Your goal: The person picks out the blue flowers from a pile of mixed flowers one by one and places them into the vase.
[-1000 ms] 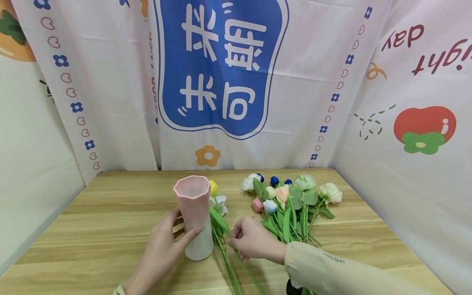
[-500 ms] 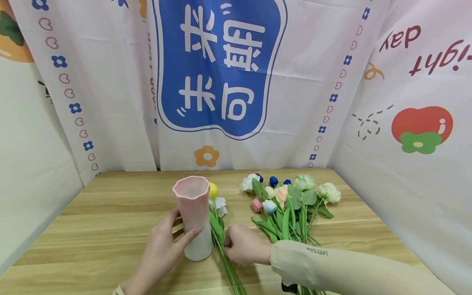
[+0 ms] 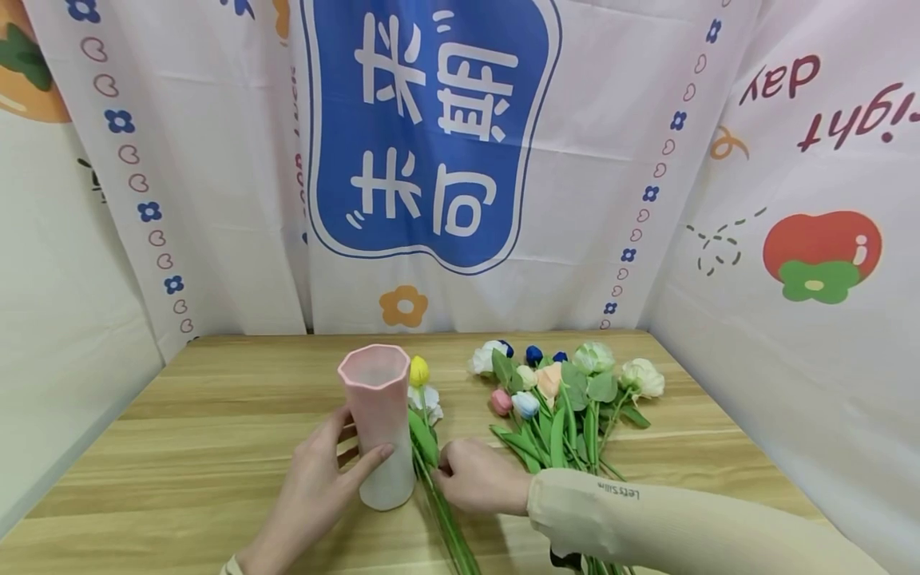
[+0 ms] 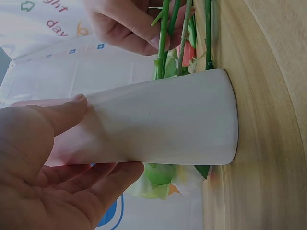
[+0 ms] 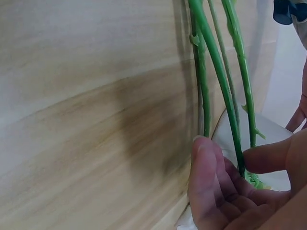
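Observation:
In the head view my left hand (image 3: 316, 483) holds a tall vase (image 3: 384, 447), pink at the rim and fading to white, upright on the table. The left wrist view shows the thumb and fingers on opposite sides of the vase (image 4: 158, 122). Just right of the vase, my right hand (image 3: 485, 477) pinches green flower stems (image 3: 449, 519). One stem (image 5: 225, 91) runs between the thumb and fingers in the right wrist view; others lie close by. A yellow tulip (image 3: 419, 371) and a white flower (image 3: 430, 403) show beyond the vase, partly hidden by it.
To the right lies a bunch of artificial flowers (image 3: 549, 379) in white, blue, pink, peach and green, stems toward me. My right sleeve (image 3: 647, 511) crosses over those stems. A printed cloth (image 3: 474, 299) hangs behind the wooden table (image 3: 216, 423).
Over the first half second my right hand moved slightly left, bringing a separate stem in beside the others near the vase. Since then it has barely moved. My left hand stays on the vase.

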`<action>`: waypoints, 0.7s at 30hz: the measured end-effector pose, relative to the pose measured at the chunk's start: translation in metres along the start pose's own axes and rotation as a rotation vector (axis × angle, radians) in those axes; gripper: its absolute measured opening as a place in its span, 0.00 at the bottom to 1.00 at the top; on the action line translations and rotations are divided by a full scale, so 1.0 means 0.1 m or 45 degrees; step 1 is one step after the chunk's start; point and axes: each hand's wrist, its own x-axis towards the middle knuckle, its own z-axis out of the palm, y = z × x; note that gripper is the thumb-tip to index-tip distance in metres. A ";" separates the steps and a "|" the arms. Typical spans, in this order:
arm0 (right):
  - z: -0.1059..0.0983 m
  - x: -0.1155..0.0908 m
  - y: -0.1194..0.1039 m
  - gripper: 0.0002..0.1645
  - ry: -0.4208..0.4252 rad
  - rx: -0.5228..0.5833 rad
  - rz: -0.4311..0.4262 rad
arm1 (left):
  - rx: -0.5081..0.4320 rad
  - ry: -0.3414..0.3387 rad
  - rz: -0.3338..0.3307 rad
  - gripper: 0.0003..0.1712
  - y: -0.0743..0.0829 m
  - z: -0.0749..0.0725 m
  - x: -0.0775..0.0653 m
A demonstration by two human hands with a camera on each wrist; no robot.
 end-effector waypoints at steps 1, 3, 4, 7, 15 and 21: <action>0.00 -0.01 0.01 0.25 -0.003 0.017 0.009 | 0.002 0.000 -0.002 0.35 0.00 0.00 0.00; 0.01 -0.02 0.02 0.25 -0.011 0.053 0.047 | 0.000 0.000 -0.004 0.35 0.00 0.00 0.00; 0.01 -0.03 0.03 0.25 -0.023 0.093 0.078 | -0.002 0.000 -0.005 0.35 0.00 0.00 0.00; 0.01 -0.05 0.08 0.22 -0.069 0.222 0.194 | -0.014 0.004 -0.004 0.35 0.00 0.01 -0.01; -0.01 0.00 0.21 0.23 -0.090 0.269 0.236 | 0.000 -0.009 -0.029 0.36 -0.01 0.01 -0.01; -0.01 0.03 0.21 0.29 -0.087 0.030 0.102 | -0.007 0.001 -0.019 0.36 0.00 0.01 -0.02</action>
